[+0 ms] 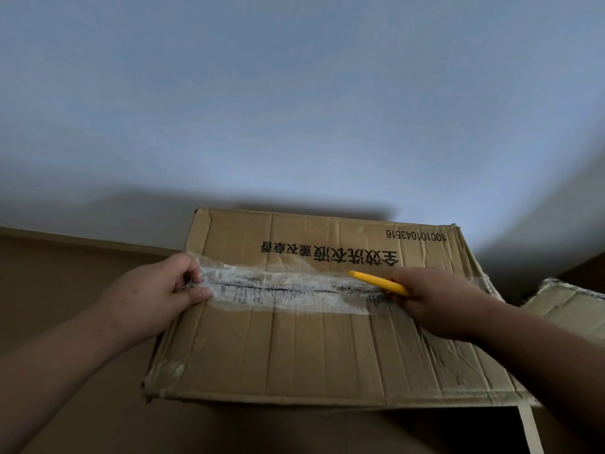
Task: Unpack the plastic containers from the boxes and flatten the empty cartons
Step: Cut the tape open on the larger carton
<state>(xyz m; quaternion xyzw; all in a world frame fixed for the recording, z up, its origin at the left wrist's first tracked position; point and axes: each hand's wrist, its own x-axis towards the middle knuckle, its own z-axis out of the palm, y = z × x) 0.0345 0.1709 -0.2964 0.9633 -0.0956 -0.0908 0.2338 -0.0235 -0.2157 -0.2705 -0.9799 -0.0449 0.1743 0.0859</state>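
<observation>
The box [294, 322] lies right in front of the person, close to a plain wall [294, 93], and its top flaps are still shut. A wide strip of clear tape [281, 290] runs along the crack in the middle where the two flaps meet. No plastic tubs can be seen yet; they may be inside, but that cannot be told.

The left hand [157, 296] sits at the left end of the tape. Its fingers are curled down over the edge of the box and pinch the tape end there. The right hand [435, 303] is closed tight around a yellow cutter [376, 282]. The tip of the cutter points left, along the tape, toward the left hand. Its blade cannot be made out.

Here is what could go wrong. If the cutter slides fast along the crack, it could run all the way to the left fingers and hurt them, because they lie right in its path. If it is pushed down too deep, it could scratch whatever is packed under the flaps. The tape looks thick and wrinkly, so the cutter may snag and then jump. Another piece of cardboard [563, 306] lies just to the right, and the elbow could bump it.
</observation>
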